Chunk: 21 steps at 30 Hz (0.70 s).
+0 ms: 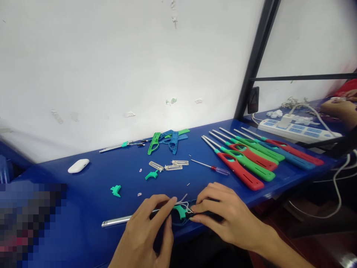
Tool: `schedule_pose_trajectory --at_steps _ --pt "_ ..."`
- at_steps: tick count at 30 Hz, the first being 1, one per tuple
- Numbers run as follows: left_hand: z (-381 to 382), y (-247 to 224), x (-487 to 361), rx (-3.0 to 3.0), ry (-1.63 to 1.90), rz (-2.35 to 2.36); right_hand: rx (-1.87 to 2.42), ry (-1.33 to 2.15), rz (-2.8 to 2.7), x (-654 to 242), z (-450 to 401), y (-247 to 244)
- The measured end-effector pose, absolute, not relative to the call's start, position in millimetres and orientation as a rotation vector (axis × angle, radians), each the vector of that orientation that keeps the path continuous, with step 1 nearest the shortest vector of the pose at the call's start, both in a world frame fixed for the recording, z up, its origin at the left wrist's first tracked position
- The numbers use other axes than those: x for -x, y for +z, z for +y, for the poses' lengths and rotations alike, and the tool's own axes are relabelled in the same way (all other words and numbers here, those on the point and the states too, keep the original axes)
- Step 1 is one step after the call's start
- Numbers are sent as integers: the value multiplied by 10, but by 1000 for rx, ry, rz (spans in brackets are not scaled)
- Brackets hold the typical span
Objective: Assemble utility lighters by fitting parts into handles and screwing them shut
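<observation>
A half-assembled gas lighter lies at the table's front edge, with a metal tube (115, 222), a teal trigger (180, 211) and loose white wires (182, 204) showing. Its blue handle shell is mostly hidden under the fingers. My left hand (147, 229) holds the lighter beside the trigger, fingers bent round it. On the other side my right hand (223, 212) pinches at the handle where the wires end; the exact part between its fingertips is hidden. Beyond the hands lie two spare teal triggers (151, 175), several clear fuel tanks (173, 167) and a screwdriver (214, 169).
Several finished lighters (242, 171) in red, green and blue lie at the right. Loose shell halves (174, 141) and metal tubes (114, 147) rest by the wall. A white earbud case (79, 166) sits left. Behind a black frame are a power strip (298, 128) and another person's hands (341, 108).
</observation>
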<state>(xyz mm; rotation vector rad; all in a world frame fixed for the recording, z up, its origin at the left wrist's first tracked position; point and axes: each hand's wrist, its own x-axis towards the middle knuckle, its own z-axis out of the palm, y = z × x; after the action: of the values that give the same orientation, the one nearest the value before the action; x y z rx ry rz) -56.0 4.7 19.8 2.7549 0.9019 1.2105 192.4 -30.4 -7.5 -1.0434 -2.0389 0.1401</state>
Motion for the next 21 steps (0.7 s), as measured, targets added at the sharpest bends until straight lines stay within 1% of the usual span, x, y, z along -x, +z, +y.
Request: schedule_pose_trajectory --at_steps 5,9,13,18,21 --pt "82 121 682 -2690 1212 1114 1078 159 -2032 -1931 -298 -81" --pt "131 85 781 -2692 1105 1188 1187 235 -2072 -1942 -326 -56" --pt "163 99 826 -2626 995 1153 1242 263 -2091 -1956 -329 -46" --pt "192 96 823 -2524 1048 1030 1280 354 -2092 -1963 -315 -35" --pt "196 52 831 -2521 1037 1045 1332 411 -2088 -1969 -311 -18"
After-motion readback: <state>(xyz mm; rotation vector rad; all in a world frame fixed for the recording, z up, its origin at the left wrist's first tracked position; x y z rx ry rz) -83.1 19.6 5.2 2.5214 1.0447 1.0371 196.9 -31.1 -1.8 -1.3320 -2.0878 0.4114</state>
